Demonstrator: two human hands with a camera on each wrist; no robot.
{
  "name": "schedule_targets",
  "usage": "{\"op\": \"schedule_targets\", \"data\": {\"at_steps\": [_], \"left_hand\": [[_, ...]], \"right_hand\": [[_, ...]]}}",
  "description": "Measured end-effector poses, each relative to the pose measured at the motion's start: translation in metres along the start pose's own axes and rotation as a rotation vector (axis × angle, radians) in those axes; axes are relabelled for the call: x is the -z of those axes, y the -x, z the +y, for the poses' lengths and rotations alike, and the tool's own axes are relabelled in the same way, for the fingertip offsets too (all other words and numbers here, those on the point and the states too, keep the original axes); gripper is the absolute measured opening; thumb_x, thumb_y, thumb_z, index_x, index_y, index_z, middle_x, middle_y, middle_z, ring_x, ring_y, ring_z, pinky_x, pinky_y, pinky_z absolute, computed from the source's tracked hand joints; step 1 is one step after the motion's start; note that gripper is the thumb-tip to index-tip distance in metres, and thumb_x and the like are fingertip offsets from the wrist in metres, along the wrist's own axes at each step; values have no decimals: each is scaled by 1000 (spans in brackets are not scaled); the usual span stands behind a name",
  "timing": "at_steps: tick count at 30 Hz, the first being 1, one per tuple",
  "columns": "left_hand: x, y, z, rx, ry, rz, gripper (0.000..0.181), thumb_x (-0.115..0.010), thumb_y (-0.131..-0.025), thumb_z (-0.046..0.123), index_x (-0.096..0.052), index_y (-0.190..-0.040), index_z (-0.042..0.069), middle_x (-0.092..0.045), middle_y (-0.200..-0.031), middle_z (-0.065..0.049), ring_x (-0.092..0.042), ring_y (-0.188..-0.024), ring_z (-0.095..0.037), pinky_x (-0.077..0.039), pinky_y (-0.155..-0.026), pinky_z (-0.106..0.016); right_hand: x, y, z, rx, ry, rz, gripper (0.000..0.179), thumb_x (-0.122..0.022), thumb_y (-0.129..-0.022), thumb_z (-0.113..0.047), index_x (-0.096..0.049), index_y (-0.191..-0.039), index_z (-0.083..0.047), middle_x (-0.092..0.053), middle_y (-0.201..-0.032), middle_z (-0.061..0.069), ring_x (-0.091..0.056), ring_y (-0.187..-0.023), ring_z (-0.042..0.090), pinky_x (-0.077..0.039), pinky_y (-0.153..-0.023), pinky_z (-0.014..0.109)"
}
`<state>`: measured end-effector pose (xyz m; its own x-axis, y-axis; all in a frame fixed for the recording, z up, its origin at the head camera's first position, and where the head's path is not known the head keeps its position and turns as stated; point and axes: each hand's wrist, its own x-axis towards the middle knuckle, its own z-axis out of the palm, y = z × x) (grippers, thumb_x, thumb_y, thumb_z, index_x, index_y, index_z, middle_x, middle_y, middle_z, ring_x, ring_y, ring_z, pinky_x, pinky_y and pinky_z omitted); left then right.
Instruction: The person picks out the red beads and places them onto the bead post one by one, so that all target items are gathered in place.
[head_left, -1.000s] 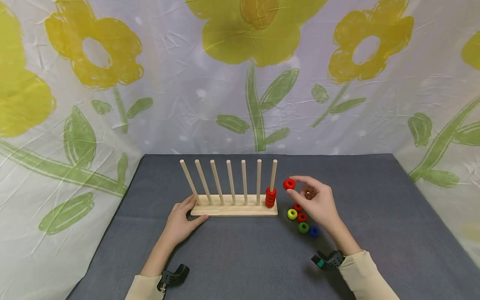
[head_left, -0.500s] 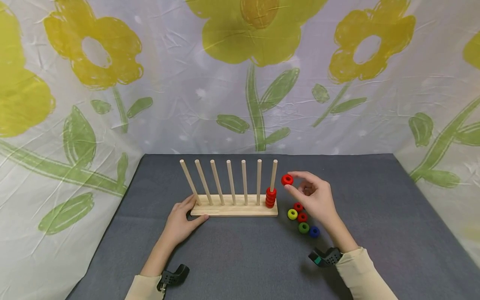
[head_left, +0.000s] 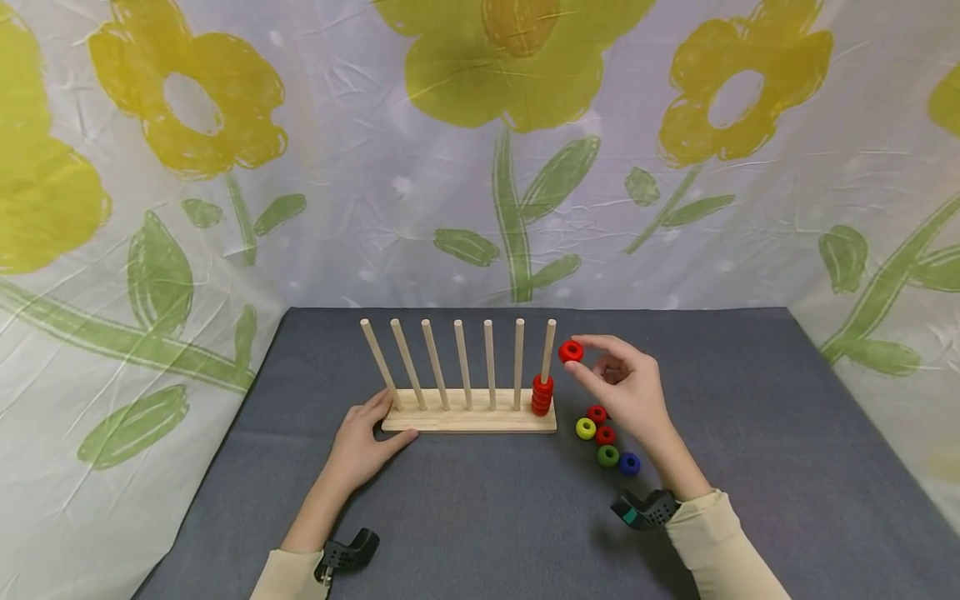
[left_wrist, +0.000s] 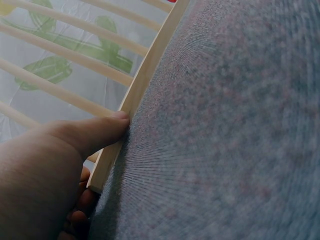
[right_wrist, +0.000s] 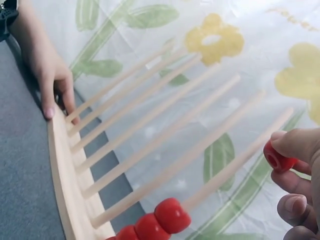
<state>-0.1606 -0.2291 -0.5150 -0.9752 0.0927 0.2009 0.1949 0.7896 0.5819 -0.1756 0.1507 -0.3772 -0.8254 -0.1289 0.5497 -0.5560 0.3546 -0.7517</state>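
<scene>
A wooden peg stand (head_left: 468, 423) with several upright dowels rests on the table. My left hand (head_left: 366, 442) grips its left end, the thumb on the front edge and the fingers behind; the left wrist view shows the same thumb (left_wrist: 107, 127) on the wood. Stacked red beads (head_left: 542, 396) sit at the bottom of the rightmost peg (head_left: 549, 354). My right hand (head_left: 626, 383) pinches a single red bead (head_left: 571, 352) between thumb and forefinger, just right of that peg's upper part. In the right wrist view this bead (right_wrist: 278, 159) is beside the peg's top, off it.
Loose beads lie on the grey cloth right of the stand, below my right hand: two red beads (head_left: 605, 435), a yellow bead (head_left: 586, 428), a green bead (head_left: 608, 456) and a blue bead (head_left: 630, 464). A flower-printed curtain (head_left: 337, 167) hangs behind the table.
My right hand has moved up and slightly left with the red bead, closer to the rightmost peg. My left hand and the stand have stayed in place.
</scene>
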Motion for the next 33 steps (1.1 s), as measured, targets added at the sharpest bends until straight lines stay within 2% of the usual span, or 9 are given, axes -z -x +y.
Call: {"op": "schedule_targets", "data": {"at_steps": [21,33], "left_hand": [[0,-1,-1,3,6,-8,79,-81,-88,39,-50,-146,-6,-42,-154,-22,-46,-127,-42,-40,-100,-60],[-1,-1,-1,10,9,-10,81,-81,-88,40,-50,-147,-5,-42,-154,-22,-45,-128,-42,-39,-100,-61]], "right_hand": [[-5,-13,-12,0,-96,50,30,-78,-87,7,-73,-116,4,-52,-59,10,-40,-49,20,-31,-44,28],[-7,-22,-16,-31,-169,102,29,-77,-88,4,-72,-117,4,-53,-60,16,-41,-50,16,-30,-45,27]]}}
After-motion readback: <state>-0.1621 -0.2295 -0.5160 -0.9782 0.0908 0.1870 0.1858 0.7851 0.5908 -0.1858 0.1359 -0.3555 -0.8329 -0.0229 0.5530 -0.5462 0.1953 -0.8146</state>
